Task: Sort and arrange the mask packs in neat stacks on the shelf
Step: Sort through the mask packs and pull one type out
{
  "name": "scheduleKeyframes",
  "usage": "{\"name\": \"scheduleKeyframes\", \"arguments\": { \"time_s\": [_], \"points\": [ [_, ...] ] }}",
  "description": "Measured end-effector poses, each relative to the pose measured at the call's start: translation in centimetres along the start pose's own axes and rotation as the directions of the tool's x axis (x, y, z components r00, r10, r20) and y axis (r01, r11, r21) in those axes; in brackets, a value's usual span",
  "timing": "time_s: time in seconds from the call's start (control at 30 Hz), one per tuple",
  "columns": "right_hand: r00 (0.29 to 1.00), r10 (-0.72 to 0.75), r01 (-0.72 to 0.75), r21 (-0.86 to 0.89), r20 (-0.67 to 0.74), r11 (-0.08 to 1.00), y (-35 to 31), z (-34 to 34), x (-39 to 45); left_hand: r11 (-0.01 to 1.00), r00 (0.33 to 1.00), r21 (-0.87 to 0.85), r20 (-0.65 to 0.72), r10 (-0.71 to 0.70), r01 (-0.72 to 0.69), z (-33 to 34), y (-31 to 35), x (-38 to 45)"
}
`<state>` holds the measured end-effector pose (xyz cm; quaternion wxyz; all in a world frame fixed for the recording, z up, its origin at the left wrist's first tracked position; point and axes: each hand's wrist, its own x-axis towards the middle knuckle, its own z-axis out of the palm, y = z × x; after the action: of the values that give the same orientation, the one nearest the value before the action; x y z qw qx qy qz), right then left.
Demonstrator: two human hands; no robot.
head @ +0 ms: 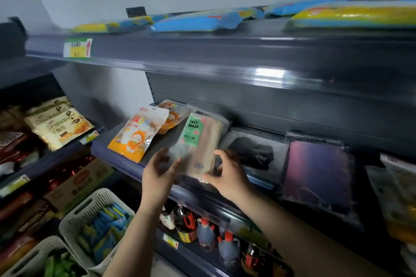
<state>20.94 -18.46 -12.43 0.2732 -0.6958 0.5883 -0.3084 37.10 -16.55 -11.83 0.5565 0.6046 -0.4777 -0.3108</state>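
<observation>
While both forearms are raised toward the middle shelf [126, 159], a clear pack of beige masks with a green "FACE MASK" label [200, 141] is held between the two hands just above the shelf's front edge. The pack's lower right corner is pinched by the right hand [227, 175], thumb below and fingers curled round the side. The lower left edge is touched by the left hand [157, 172], whose fingers are seen blurred; whether they grip or only steady the pack cannot be told. Below the arms, dark sauce bottles with red caps [207, 234] are ranged on a lower shelf, and a white slatted basket of blue and yellow packets [99, 218] is set to the left. On the middle shelf, an orange children's mask pack [137, 135] is laid left of the held pack, with a second orange pack [173, 117] behind it. To the right, a black mask pack [254, 150] and a purple pack [319, 173] are laid flat. Farther up, blue and yellow packs [202, 20] are spread along the top shelf.
</observation>
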Motion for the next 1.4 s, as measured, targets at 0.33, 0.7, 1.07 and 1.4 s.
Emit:
{"name": "scheduleKeyframes", "arguments": {
  "time_s": [0.33, 0.7, 1.07, 1.4],
  "points": [
    [0.992, 0.04, -0.069, -0.247, -0.122, 0.967, -1.6, 3.5, 4.8, 0.835, 0.95, 0.498, 0.298, 0.091, -0.236, -0.9, -3.8, 8.9],
    [0.997, 0.062, -0.076, -0.621, -0.044, 0.78, -3.4, 7.5, 6.6, 0.389, 0.707, 0.634, 0.705, 0.066, -0.669, -0.6, -5.7, 12.3],
    [0.989, 0.064, -0.138, -0.709, -0.131, 0.692, -3.6, 4.6, 5.2, 0.342, 0.655, 0.58, 0.737, 0.166, -0.74, 1.1, -3.3, 12.5],
    [0.922, 0.163, -0.388, -0.83, -0.352, 0.402, -2.1, -4.9, -4.3, 0.281, 0.468, 0.382, 0.795, 0.386, -0.881, 7.3, 3.7, 3.3]
  ]
}}
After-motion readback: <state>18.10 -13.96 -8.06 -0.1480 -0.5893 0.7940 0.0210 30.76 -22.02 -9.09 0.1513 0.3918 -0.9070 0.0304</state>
